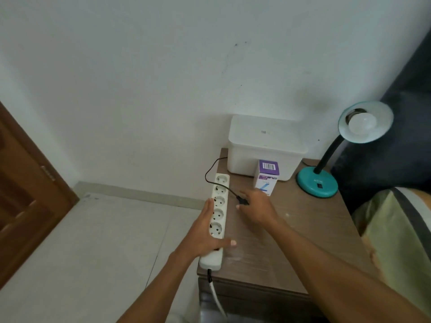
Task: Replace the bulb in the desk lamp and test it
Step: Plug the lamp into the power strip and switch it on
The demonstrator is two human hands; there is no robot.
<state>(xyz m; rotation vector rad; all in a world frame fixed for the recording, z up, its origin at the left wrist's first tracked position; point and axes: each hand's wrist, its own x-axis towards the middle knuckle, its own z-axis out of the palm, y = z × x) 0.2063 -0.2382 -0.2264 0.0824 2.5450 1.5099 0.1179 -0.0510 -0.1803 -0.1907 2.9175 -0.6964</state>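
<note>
The teal desk lamp (317, 183), bulb (362, 123) fitted, stands at the table's (303, 229) two o'clock corner, its black plug (242, 201) pinched in my right hand (256, 207) beside the power strip (218, 213) my flat left hand (205, 236) steadies, bulb box (267, 177) and white bin (263, 148) crowding twelve o'clock.

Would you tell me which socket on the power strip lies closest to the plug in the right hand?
The third socket from the far end of the power strip; the plug held by the right hand sits level with it.
</note>
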